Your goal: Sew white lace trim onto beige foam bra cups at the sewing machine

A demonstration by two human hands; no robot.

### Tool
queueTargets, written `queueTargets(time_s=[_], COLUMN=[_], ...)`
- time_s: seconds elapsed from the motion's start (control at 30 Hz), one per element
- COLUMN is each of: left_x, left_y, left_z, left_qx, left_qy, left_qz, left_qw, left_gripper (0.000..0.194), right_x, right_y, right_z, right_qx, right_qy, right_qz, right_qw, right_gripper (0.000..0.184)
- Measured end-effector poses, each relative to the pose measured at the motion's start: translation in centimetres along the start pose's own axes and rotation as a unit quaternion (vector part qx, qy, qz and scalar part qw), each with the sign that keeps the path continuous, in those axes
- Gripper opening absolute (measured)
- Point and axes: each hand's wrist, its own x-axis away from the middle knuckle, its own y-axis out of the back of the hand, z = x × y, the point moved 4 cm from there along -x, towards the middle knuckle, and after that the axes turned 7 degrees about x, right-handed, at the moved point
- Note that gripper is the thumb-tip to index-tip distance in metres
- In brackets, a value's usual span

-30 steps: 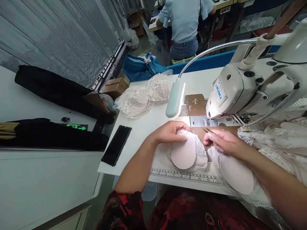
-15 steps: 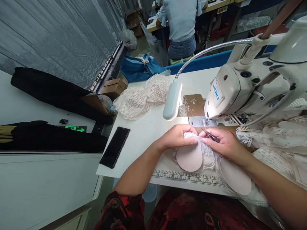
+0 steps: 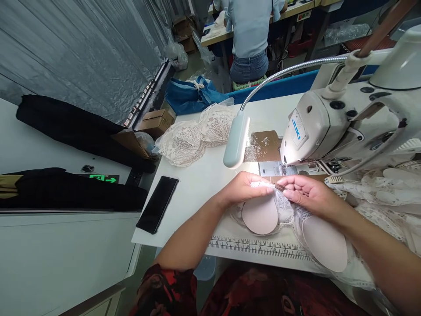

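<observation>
My left hand (image 3: 251, 189) pinches the upper edge of a white lace bra (image 3: 283, 206) between thumb and fingers. One smooth pale pink cup (image 3: 260, 215) hangs below that grip, and a second cup (image 3: 324, 243) lies lower right under my right forearm. In my right hand (image 3: 304, 192) is a small dark pair of thread snips (image 3: 279, 186), partly hidden by the fingers. Its tip points left and meets the lace edge at my left fingertips. Both hands are just in front of the sewing machine's needle area.
The sewing machine (image 3: 305, 127) stands at the right, with a lamp (image 3: 237, 138) beside it. Stacked lace cups (image 3: 182, 142) and a black phone (image 3: 157, 204) lie at the left. A ruler strip (image 3: 256, 246) runs along the table's front. More lace pieces (image 3: 378, 193) pile up right. A person (image 3: 250, 35) sits beyond.
The thread snips have turned from lying across my right palm to pointing at the lace by my left fingertips. My right hand has shifted slightly right; the left stays about in place.
</observation>
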Motion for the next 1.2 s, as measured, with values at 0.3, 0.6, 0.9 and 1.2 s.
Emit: queueTargets(time_s=[0.3, 0.6, 0.9, 1.2], left_x=[-0.2, -0.2, 0.0, 1.0], left_y=[-0.9, -0.8, 0.4, 4.5], left_z=[0.2, 0.2, -0.3, -0.1], left_qx=[0.021, -0.004, -0.070, 0.103], left_qy=[-0.007, -0.008, 0.007, 0.077], left_qz=[0.029, 0.036, 0.052, 0.039], left_qw=[0.999, 0.999, 0.996, 0.991], left_gripper=[0.030, 0.025, 0.039, 0.073], right_x=[-0.2, -0.2, 1.0, 8.3], right_y=[-0.9, -0.8, 0.7, 4.3], right_z=[1.2, 0.4, 1.7, -2.2], right_qx=[0.048, 0.020, 0.147, 0.425], right_qy=[0.017, 0.014, -0.023, -0.170], right_qz=[-0.055, -0.011, -0.015, -0.026], right_qw=[0.997, 1.000, 0.989, 0.889], right_gripper=[0.029, 0.029, 0.037, 0.057])
